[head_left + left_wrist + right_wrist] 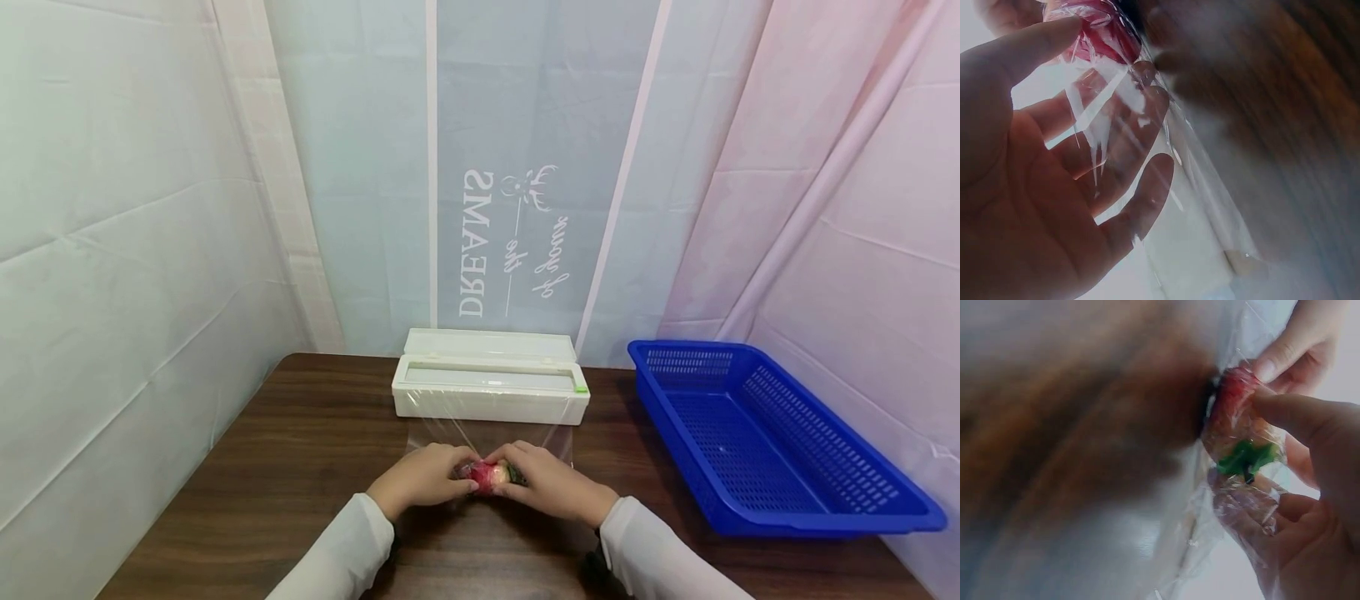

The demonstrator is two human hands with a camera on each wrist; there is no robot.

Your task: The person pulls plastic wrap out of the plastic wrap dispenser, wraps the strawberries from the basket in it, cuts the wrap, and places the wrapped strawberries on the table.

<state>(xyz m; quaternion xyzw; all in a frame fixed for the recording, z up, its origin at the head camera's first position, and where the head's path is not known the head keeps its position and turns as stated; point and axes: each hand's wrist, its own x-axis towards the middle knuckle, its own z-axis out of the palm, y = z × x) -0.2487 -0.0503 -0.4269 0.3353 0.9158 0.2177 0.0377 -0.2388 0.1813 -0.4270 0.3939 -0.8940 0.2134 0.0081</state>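
A red fruit [486, 476] with a paler end and a green leafy cap lies inside clear cling film [465, 431], low over the table between both hands. My left hand [426, 475] holds its red end, the thumb laid along it and the other fingers spread behind the film in the left wrist view. At the leafy end, my right hand [553, 483] grips with thumb on the near side and fingers beyond. The film bunches round the green cap [1244, 456] in the right wrist view. It stretches back to a white film dispenser [491, 407], whose lid [491, 342] stands raised.
A blue plastic basket [678, 467] with slotted sides stands at the right of the dark wooden table [300, 450]. Behind the dispenser hangs a pale curtain [375, 208] with printed words. White cloth walls [135, 250] close in the sides.
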